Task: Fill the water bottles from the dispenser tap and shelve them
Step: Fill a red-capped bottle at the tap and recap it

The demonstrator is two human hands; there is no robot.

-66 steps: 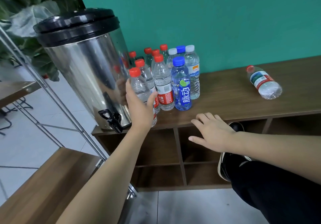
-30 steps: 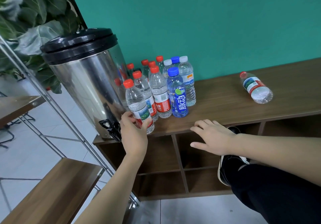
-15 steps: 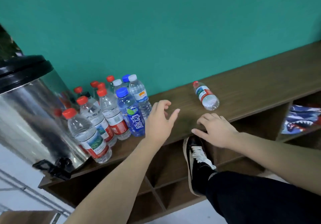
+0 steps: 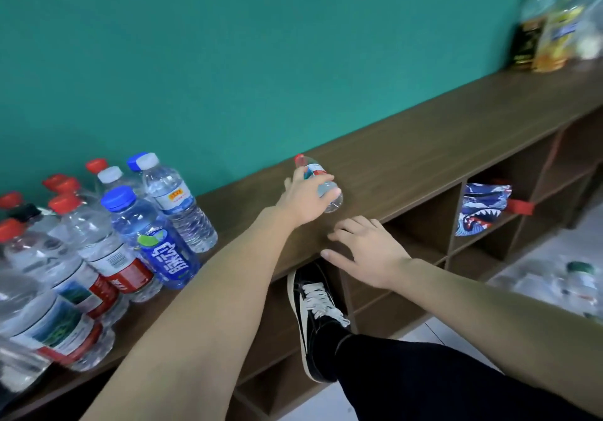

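Your left hand point(image 4: 305, 197) is curled over the lying bottle point(image 4: 321, 183) on the wooden shelf top point(image 4: 424, 153), fingers wrapped across its middle around the label, so you have it in a grip. Your right hand point(image 4: 365, 251) lies flat and relaxed on the front edge of the shelf top, fingers spread, holding nothing. The bottle rests on its side, long axis running diagonally, its red cap toward the teal wall point(image 4: 293, 45) and to the left, its base toward you and to the right. It looks like thin clear plastic, and probably empty or nearly so, which would make it light and easily dented; a round, smooth body like that will roll if let go. Judging by this, hold it mid-body, firm but not crushing, and tip it upright cap-up before carrying. The cluster of standing bottles point(image 4: 146, 224) sits well apart to your left, with a shoe point(image 4: 313, 316) in the cubby below your hands.
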